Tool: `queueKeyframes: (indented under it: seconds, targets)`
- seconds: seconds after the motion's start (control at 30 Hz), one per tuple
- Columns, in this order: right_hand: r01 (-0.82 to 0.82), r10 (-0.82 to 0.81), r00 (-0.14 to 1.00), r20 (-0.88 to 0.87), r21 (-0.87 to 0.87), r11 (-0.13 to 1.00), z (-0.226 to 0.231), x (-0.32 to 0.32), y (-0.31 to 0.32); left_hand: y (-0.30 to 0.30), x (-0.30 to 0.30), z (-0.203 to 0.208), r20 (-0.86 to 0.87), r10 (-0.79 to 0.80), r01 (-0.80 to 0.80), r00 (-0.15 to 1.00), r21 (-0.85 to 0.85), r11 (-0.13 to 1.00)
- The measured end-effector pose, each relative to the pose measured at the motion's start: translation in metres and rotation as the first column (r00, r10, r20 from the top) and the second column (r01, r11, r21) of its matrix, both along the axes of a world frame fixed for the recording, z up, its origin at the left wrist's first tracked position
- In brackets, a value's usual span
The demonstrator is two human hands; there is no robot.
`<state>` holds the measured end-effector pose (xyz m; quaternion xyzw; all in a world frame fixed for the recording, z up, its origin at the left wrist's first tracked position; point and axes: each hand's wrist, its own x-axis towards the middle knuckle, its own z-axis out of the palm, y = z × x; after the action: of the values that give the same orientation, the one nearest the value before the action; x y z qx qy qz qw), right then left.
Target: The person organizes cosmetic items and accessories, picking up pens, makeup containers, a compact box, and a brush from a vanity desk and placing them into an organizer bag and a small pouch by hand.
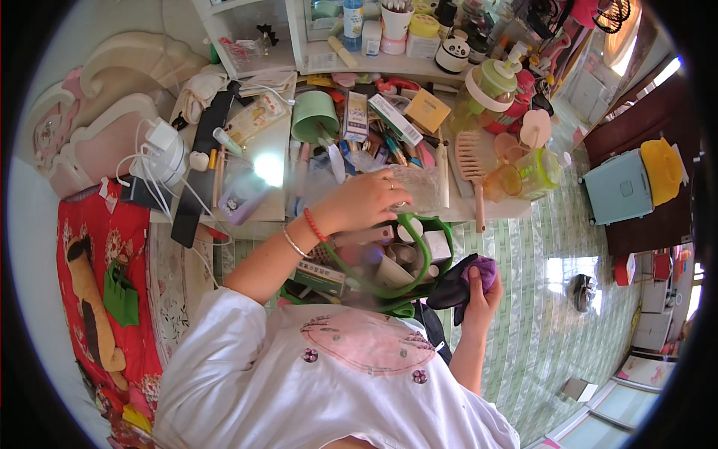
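Observation:
My left hand (366, 202), with a ring and a red bead bracelet, is at the front edge of the cluttered desk. Its fingers are bent against the left end of a clear plastic box (420, 187), closed on it as far as I can see; the fingertips are partly hidden. Just below hangs a green bag (441, 241), its top open, filled with bottles, jars and a dark green carton (318, 278). One green handle loops up under the left hand. To the right of the bag, my right hand (482, 295) grips a purple and black cloth (465, 282).
Cosmetics, small cartons and a green cup (315, 117) crowd the desk. A wooden comb (471, 161) overhangs its right front edge, beside a green-lidded bottle (537, 173). White cables (161, 179) trail at the left. A light blue suitcase (619, 190) stands on the floor at right.

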<state>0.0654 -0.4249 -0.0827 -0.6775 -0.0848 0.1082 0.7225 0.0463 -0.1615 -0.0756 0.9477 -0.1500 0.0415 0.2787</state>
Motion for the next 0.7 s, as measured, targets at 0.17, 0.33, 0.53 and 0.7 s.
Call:
queueKeyframes:
  seconds: [0.17, 0.33, 0.53, 0.7]
  targets:
    - [0.011, -0.011, 1.0, -0.003, -0.003, 1.0, -0.005, 0.0, -0.001, -0.001, -0.001, -0.006, 0.085, 0.021, -0.017, 0.996, -0.051, 0.999]
    - [0.019, -0.019, 1.0, -0.015, 0.007, 1.0, -0.006, 0.001, 0.0, -0.001, -0.002, -0.001, 0.165, 0.034, -0.029, 0.986, -0.033, 0.999]
    - [0.047, -0.044, 0.998, -0.051, 0.055, 0.997, -0.003, 0.0, 0.002, 0.045, -0.007, -0.009, 0.027, 0.739, -0.732, 0.673, 0.164, 0.661]
    - [-0.002, 0.004, 1.0, -0.024, 0.044, 0.999, -0.006, 0.002, 0.005, 0.059, -0.012, -0.051, -0.139, 0.813, -0.595, 0.566, 0.613, 0.519]
